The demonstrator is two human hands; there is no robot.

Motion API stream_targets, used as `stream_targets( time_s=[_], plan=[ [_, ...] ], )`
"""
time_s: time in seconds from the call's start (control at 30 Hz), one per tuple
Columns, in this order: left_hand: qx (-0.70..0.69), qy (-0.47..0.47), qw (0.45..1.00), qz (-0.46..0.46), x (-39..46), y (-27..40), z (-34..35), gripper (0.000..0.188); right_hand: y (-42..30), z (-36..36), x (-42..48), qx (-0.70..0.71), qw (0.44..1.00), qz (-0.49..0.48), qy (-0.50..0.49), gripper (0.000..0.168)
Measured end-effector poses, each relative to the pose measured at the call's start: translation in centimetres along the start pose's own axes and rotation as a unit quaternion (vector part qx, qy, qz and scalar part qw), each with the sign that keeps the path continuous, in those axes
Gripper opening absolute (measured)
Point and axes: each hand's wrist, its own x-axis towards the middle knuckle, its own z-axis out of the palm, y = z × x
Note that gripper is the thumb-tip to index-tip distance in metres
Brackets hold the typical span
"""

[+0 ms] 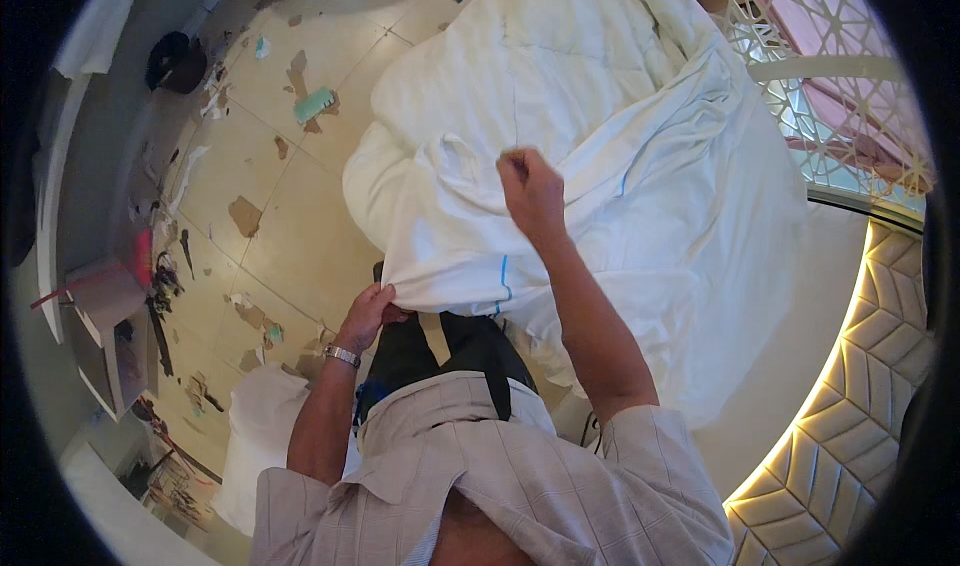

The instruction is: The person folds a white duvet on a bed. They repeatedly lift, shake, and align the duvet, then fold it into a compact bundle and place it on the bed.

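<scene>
White bedding [600, 93], thick and quilted at the top, lies heaped before me. Over its near part spreads a loose white cloth [450, 247] with short blue line marks near its hem. My left hand [367, 315], with a metal-banded watch at the wrist, pinches the near left corner of this cloth beside my dark trousers. Above the middle of the cloth, my right hand [533, 191] is raised with the fingers curled in; whether anything is between them cannot be told.
Torn cardboard [244, 216] and a green piece [313, 105] litter the tiled floor at left. A small open cabinet [112, 303] stands by the left wall. At right are a quilted, lit headboard [847, 386] and a patterned white lattice screen [832, 26]. Another white bundle [259, 431] lies at lower left.
</scene>
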Motion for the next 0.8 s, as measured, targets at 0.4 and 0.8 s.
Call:
stream_targets(
  time_s=[0.4,0.8],
  plan=[
    [-0.049,-0.030,0.996,0.074,-2.4,0.2,-0.5,0.036,10.5,-1.6,-30.8,-0.279,0.915,0.256,-0.138,0.029],
    [-0.094,-0.114,0.984,0.103,-7.3,6.3,8.0,0.032,11.8,6.8,-30.0,0.207,0.894,0.346,-0.196,0.067]
  ],
)
